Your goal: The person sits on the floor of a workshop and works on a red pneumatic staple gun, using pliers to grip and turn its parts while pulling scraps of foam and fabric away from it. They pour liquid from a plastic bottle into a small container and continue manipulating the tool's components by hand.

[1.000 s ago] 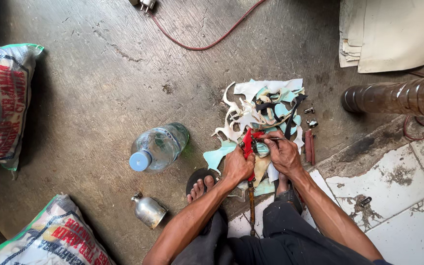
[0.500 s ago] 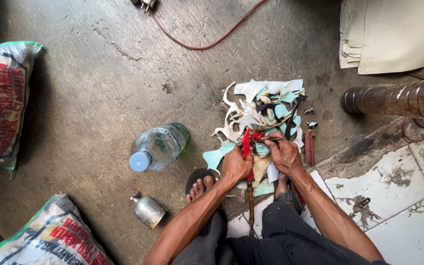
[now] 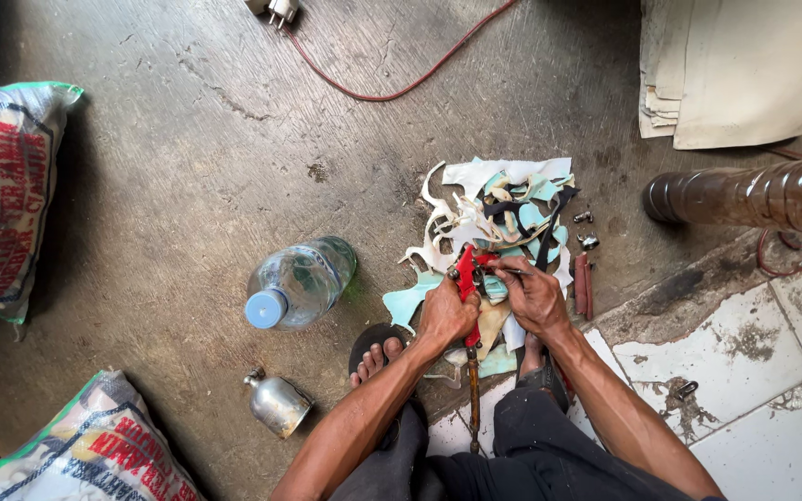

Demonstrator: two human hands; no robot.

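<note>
Your left hand (image 3: 445, 314) still grips the red tool (image 3: 465, 278); your right hand (image 3: 533, 295) pinches its tip, unmoved over the scrap pile (image 3: 503, 209). Water bottle (image 3: 297, 281) lies at nine o'clock.

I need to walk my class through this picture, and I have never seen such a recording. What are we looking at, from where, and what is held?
A camera on a person's head looks down at their own bare hands; there is no machine. The left hand grips a red-handled metal tool; the right hand pinches something small at its tip. Beneath lies a pile of white and pale-blue offcuts on the grey concrete floor. Nearby stand a clear plastic bottle with a blue cap and a small metal flask.
</note>
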